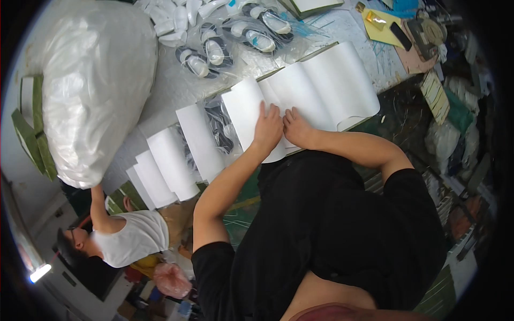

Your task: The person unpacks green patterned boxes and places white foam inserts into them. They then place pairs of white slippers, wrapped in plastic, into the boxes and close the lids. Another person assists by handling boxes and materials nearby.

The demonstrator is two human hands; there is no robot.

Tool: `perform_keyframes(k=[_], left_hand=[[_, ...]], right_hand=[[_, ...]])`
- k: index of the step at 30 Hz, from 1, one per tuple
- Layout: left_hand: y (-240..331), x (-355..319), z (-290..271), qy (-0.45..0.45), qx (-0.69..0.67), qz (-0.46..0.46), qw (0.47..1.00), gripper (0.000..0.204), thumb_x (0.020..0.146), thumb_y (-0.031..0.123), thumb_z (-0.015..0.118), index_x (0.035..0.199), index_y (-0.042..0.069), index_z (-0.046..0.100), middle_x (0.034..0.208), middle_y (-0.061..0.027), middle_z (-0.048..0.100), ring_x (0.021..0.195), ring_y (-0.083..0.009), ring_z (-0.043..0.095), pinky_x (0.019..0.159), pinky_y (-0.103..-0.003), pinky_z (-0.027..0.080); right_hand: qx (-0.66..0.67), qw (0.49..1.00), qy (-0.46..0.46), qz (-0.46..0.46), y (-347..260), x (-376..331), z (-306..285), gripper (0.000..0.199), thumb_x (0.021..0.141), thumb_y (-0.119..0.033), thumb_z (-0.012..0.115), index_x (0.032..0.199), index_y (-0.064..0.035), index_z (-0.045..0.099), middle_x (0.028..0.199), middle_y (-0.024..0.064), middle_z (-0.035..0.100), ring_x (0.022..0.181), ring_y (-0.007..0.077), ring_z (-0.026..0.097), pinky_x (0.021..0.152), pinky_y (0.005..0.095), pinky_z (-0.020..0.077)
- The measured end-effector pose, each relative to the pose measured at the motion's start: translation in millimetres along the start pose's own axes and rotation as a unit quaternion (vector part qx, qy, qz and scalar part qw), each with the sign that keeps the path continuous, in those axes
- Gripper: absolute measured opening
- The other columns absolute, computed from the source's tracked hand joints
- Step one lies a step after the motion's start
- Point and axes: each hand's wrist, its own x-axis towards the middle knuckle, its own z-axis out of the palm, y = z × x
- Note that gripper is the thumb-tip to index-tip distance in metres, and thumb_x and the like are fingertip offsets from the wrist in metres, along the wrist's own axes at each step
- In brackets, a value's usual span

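Observation:
Side by side, both my hands rest on white wrapping paper (305,93) that lies over a row of open boxes at the table's near edge. My left hand (269,127) lies on the left sheet (243,101), its fingers stretched and slightly apart. Close beside it, my right hand (297,129) touches the paper near a fold, its fingers a little bent and spread. Both thumbs are hidden. Just left of this sheet, dark shoes in clear plastic (219,125) show between paper flaps. Further left, more white paper sheets (171,160) hang over the row's edge.
Dark-and-white shoes in clear bags (214,51) lie beyond the boxes, near white shoe-shaped inserts (174,21). A large, full plastic sack (99,80) stands at left; a co-worker in a white top (131,235) reaches to it. A phone (400,35) lies at far right.

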Motion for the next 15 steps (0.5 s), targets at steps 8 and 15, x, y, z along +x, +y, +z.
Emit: perform_keyframes(k=[8,15], left_hand=[[-14,-27,-52,-0.266,0.084,-0.05,0.959,0.038,0.097,0.026,0.05,0.124,0.008,0.069,0.129,-0.0141,0.062,0.132,-0.0335,0.048,0.117,-0.069,0.013],[-10,-62,4,-0.036,-0.019,-0.079,0.996,0.033,0.089,0.027,0.063,0.11,0.002,0.068,0.132,-0.0169,0.057,0.141,-0.0329,0.038,0.119,-0.064,0.014]], right_hand=[[-0.118,0.981,0.033,-0.148,20,21,-5,0.058,0.09,-0.057,0.059,0.122,-0.0094,0.07,0.134,0.0099,0.061,0.14,0.0306,0.037,0.12,0.0616,0.0151],[-0.211,0.957,-0.159,-0.12,0,86,-2,0.042,0.092,-0.046,0.059,0.112,-0.0123,0.076,0.119,0.0045,0.07,0.134,0.0288,0.045,0.118,0.0644,0.0138]])
